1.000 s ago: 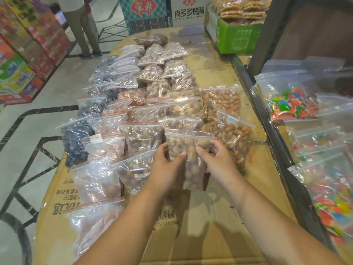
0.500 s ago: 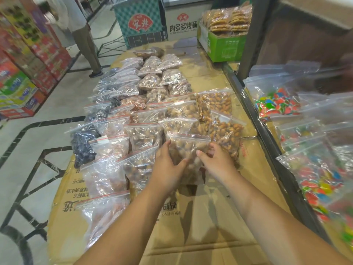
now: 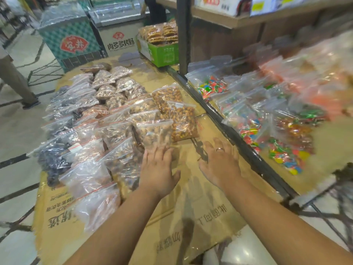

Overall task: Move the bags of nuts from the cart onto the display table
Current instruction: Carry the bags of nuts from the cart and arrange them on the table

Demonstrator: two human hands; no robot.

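Because the tabletop [image 3: 200, 217] is only flattened cardboard, slick and creased, anything set on it may slide, and its near edge sags where nothing lies. Rows of nut bags [image 3: 107, 111] cover its left and middle in overlapping lines, each leaning on the one behind; a nudge to the front row could, I judge, send several slipping like tiles toward the left edge. To the right, past a dark rail [image 3: 238, 134], sit blurred bags of bright candy [image 3: 248, 127], close enough that a careless swing of the right arm might drag one off. No cart shows in this view, so I cannot tell how many bags remain.

Nearest bag [image 3: 154, 132], full of brown nuts, lies flat at the front of the middle row, resting partly on its neighbours. Left hand [image 3: 158, 169] hovers spread, palm down, fingertips at that bag's lower edge, gripping nothing. Right hand [image 3: 219, 163] is likewise spread and empty over bare cardboard, a ring on one finger. Should the left hand catch the bag's plastic, the bag could shift out of line.
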